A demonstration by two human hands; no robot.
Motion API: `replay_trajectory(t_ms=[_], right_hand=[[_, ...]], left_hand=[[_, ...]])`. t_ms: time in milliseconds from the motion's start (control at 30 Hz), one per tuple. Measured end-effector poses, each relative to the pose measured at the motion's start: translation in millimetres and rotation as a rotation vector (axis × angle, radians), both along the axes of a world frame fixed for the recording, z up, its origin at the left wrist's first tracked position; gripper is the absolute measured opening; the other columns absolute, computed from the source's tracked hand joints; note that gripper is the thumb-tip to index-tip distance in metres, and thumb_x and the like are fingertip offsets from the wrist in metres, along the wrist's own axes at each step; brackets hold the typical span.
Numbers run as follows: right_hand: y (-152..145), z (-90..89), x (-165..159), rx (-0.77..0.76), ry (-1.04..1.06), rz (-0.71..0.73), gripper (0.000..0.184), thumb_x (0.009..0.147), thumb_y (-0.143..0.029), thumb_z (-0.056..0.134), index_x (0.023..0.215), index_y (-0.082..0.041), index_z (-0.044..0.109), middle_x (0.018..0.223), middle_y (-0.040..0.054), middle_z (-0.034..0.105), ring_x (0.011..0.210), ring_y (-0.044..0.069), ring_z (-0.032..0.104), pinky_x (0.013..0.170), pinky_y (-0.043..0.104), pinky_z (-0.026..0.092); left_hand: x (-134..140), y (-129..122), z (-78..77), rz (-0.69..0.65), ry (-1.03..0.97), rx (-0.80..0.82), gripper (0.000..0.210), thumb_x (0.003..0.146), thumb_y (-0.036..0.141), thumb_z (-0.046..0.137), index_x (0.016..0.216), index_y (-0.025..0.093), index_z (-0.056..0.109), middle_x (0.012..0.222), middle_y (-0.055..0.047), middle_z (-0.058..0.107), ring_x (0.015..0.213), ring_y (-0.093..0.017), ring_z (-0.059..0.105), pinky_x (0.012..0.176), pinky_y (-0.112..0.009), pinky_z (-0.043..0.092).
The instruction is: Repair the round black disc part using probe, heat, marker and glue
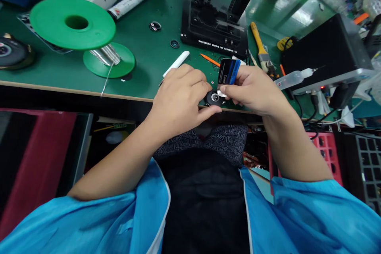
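Observation:
My left hand [181, 97] is closed around the edge of a small round black smartwatch body [213, 98], its thumb below and fingers above. The watch body is at the bench's front edge, with a round sensor window facing up. In my right hand [253, 87], a thin pry card [228, 72] with a black and blue label is pinched between thumb and fingers. Its silvery lower end reaches the rim of the watch body; whether it is inside the seam I cannot tell. Beyond my hands lie a white stick-shaped tool [176, 64] and an orange pointed stick [210, 60].
A green solder spool [73, 24] stands at left, near another round watch [13, 51]. A black press stand [214, 27] is behind my hands. At right are a yellow-handled brush [258, 41], a needle bottle [294, 79] and a black box [324, 51] with cables.

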State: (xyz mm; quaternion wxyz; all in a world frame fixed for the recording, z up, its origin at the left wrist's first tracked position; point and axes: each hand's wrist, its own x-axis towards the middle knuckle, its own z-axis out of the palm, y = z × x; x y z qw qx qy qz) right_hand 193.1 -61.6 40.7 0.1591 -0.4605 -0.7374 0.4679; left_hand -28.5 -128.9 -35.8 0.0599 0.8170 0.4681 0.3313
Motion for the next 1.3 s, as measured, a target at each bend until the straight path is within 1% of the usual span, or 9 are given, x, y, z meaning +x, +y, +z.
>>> replay_trajectory(t_ms=[167, 267, 400, 500, 667, 833, 1000, 1200, 1300], right_hand=[[1, -4.3, 1, -0.056, 0.041, -0.023, 0.011, 0.091, -0.021, 0.076, 0.085, -0.023, 0.068, 0.068, -0.0057, 0.059, 0.057, 0.012, 0.050, 0.056, 0.031, 0.034], [-1, -2.3, 1, -0.009, -0.011, -0.017, 0.009, 0.092, -0.019, 0.073, 0.087, -0.023, 0.067, 0.069, -0.0059, 0.059, 0.061, 0.014, 0.051, 0.060, 0.031, 0.036], [-15, 7.4, -5, 0.264, -0.205, 0.012, 0.014, 0.094, -0.015, 0.070, 0.085, -0.024, 0.065, 0.080, -0.0023, 0.064, 0.078, 0.018, 0.056, 0.073, 0.034, 0.042], [-32, 12.8, -14, 0.474, -0.379, 0.035, 0.024, 0.096, -0.012, 0.066, 0.079, -0.025, 0.055, 0.076, -0.0011, 0.057, 0.075, 0.019, 0.051, 0.073, 0.037, 0.037], [-48, 10.2, -21, 0.612, -0.466, 0.108, 0.023, 0.095, -0.007, 0.057, 0.083, -0.026, 0.051, 0.077, 0.0015, 0.055, 0.073, 0.021, 0.048, 0.073, 0.038, 0.031], [-40, 7.3, -15, 0.519, -0.382, 0.024, 0.024, 0.097, -0.012, 0.064, 0.082, -0.026, 0.052, 0.076, -0.0008, 0.058, 0.073, 0.020, 0.053, 0.074, 0.036, 0.037], [-26, 0.2, -3, 0.325, -0.215, -0.058, 0.016, 0.096, -0.015, 0.069, 0.085, -0.025, 0.063, 0.083, -0.0006, 0.068, 0.082, 0.020, 0.062, 0.074, 0.034, 0.046], [-17, -11.2, 2, 0.061, -0.014, -0.107, 0.007, 0.094, -0.023, 0.070, 0.089, -0.025, 0.066, 0.073, -0.0047, 0.066, 0.061, 0.014, 0.055, 0.060, 0.030, 0.045], [-15, -10.7, 0, 0.015, 0.003, -0.124, 0.009, 0.092, -0.023, 0.072, 0.087, -0.025, 0.065, 0.071, -0.0046, 0.065, 0.060, 0.013, 0.054, 0.058, 0.028, 0.044]], left_hand=[[-1, -1, 1.5, -0.003, 0.012, 0.020, 0.034, 0.105, 0.056, 0.082, 0.115, 0.023, 0.083, 0.118, -0.015, 0.083, 0.116, -0.044, 0.075, 0.095, -0.063, 0.059], [-1, -1, 2.8, 0.000, 0.014, 0.021, 0.032, 0.104, 0.054, 0.083, 0.115, 0.024, 0.082, 0.118, -0.015, 0.083, 0.115, -0.043, 0.075, 0.095, -0.063, 0.059], [-1, -2, 4.1, 0.003, 0.026, 0.017, 0.028, 0.106, 0.053, 0.082, 0.113, 0.026, 0.080, 0.118, -0.013, 0.083, 0.114, -0.042, 0.076, 0.094, -0.062, 0.060], [-1, -2, 4.4, 0.008, 0.027, 0.013, 0.025, 0.107, 0.051, 0.079, 0.110, 0.025, 0.080, 0.117, -0.015, 0.083, 0.114, -0.043, 0.075, 0.092, -0.063, 0.060], [-1, -3, 4.2, 0.020, 0.039, -0.003, 0.021, 0.110, 0.044, 0.072, 0.111, 0.024, 0.080, 0.115, -0.015, 0.083, 0.114, -0.043, 0.076, 0.092, -0.065, 0.059], [1, -2, 3.3, 0.043, 0.065, 0.045, 0.029, 0.108, 0.051, 0.077, 0.107, 0.022, 0.080, 0.113, -0.014, 0.084, 0.112, -0.041, 0.076, 0.091, -0.061, 0.061], [-1, -1, 3.9, 0.015, 0.051, 0.016, 0.031, 0.106, 0.057, 0.081, 0.112, 0.027, 0.079, 0.120, -0.012, 0.085, 0.116, -0.043, 0.077, 0.095, -0.062, 0.061], [-2, 0, 3.5, 0.008, 0.038, 0.023, 0.031, 0.109, 0.058, 0.077, 0.114, 0.027, 0.081, 0.120, -0.014, 0.084, 0.116, -0.043, 0.076, 0.094, -0.063, 0.060], [-2, 0, 2.6, 0.004, 0.018, -0.001, 0.030, 0.110, 0.056, 0.073, 0.116, 0.028, 0.082, 0.120, -0.014, 0.084, 0.117, -0.043, 0.076, 0.096, -0.065, 0.059]])
